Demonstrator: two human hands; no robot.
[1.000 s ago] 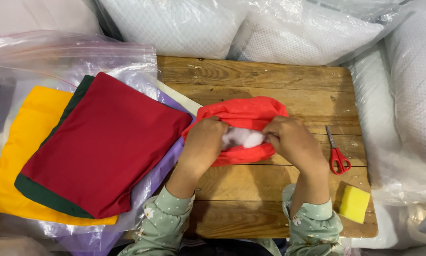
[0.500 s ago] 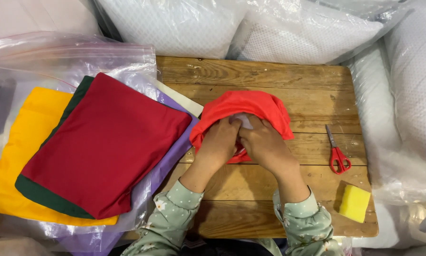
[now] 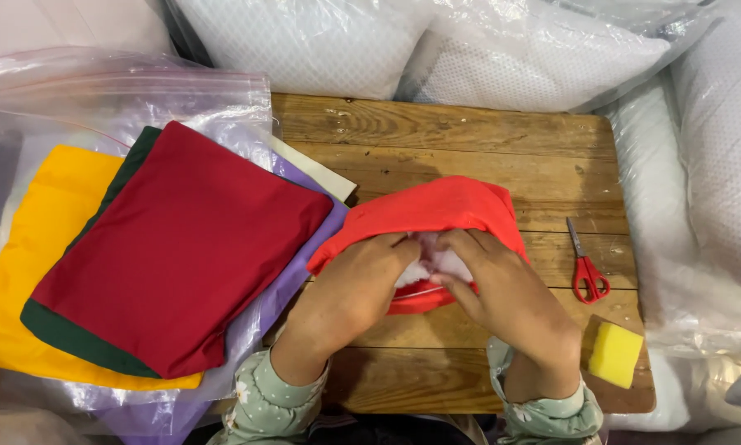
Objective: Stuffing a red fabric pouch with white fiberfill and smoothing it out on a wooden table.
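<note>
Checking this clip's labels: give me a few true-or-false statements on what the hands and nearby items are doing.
1. Both hands, left hand and right hand, are at the opening of the red cover. True.
2. White stuffing shows in the opening. True.
3. The scissors lie left of the red cover. False: they lie to its right.
4. The right hand holds the yellow sponge. False: it lies untouched on the wooden table.
5. A dark red cover tops the stack. True.

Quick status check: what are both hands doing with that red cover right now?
Left hand and right hand both gripping the red cover at its opening. White stuffing showing between them. Scissors, yellow sponge lie apart, right.
</note>
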